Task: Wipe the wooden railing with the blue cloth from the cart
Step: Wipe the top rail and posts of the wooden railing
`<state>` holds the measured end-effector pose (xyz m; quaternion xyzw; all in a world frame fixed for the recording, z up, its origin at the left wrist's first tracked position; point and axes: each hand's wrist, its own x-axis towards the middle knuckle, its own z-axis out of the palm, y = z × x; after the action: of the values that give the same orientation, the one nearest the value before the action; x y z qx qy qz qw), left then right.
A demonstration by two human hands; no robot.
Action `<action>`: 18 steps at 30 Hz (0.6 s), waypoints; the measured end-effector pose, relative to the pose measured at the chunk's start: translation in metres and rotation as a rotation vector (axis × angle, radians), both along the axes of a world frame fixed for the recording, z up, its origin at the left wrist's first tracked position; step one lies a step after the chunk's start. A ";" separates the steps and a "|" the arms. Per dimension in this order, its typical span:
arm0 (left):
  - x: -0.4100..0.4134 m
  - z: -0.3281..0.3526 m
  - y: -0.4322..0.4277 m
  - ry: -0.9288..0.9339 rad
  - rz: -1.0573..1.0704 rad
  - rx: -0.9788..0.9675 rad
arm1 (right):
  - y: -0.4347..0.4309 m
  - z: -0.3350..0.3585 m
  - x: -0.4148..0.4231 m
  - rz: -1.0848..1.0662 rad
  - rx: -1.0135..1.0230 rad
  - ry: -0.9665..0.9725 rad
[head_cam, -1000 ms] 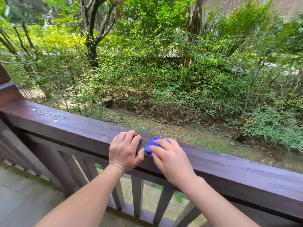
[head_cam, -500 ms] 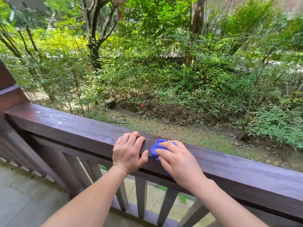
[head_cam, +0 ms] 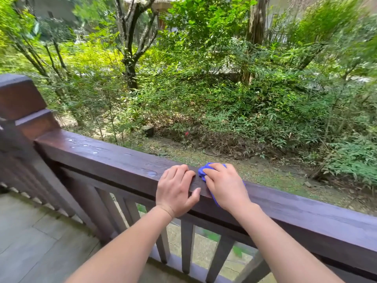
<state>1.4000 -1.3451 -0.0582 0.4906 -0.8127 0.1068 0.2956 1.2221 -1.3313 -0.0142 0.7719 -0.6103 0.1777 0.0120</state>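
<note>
So we're mid-wipe here. The right hand [head_cam: 226, 186] has the blue cloth [head_cam: 204, 170] bunched up under it, fingers curled over the wad and pushing it down onto the top of the wooden railing [head_cam: 102, 158]. Only a bit of blue pokes out past the fingertips, plus a sliver under the palm. The left hand [head_cam: 175, 190] is parked just beside it on the rail, holding nothing, fingers lightly bent on the top face and thumb out along the near edge, looks like it's just bracing.

The cart isn't in view, so I'd say the fetching part is done and this is the actual wiping step.

Left of the hands there's a water drop [head_cam: 152, 173] right next to the left hand, and a bigger wet patch [head_cam: 85, 145] up near the corner post [head_cam: 22, 103] (kinda shiny, hard to say how much). My guess for the next move: slide the cloth left along the top, which means the left hand needs to get out of the way first, and keep steady pressure so it soaks up instead of smearing.
</note>
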 end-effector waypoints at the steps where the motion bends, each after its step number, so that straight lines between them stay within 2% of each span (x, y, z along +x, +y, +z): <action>1: 0.001 0.005 0.003 0.016 -0.031 0.036 | -0.001 0.001 0.011 -0.017 -0.002 -0.003; 5: 0.020 0.015 0.009 0.254 -0.243 0.099 | 0.023 -0.013 0.016 0.107 -0.153 -0.032; 7: 0.042 0.018 0.004 0.257 -0.282 0.023 | 0.023 -0.014 0.010 0.116 -0.168 0.000; 12: 0.129 0.032 -0.035 0.113 -0.095 -0.078 | -0.001 -0.006 0.054 -0.122 -0.195 -0.034; 16: 0.203 0.025 -0.066 0.027 0.100 0.047 | 0.010 -0.020 0.080 -0.028 -0.271 -0.015; 18: 0.221 0.020 -0.078 0.002 0.125 0.116 | 0.001 -0.018 0.076 -0.065 -0.266 -0.002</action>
<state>1.6207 -1.4234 -0.0382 0.5569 -0.7850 0.0771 0.2603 1.2984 -1.3305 -0.0319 0.7431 -0.6060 0.2576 0.1195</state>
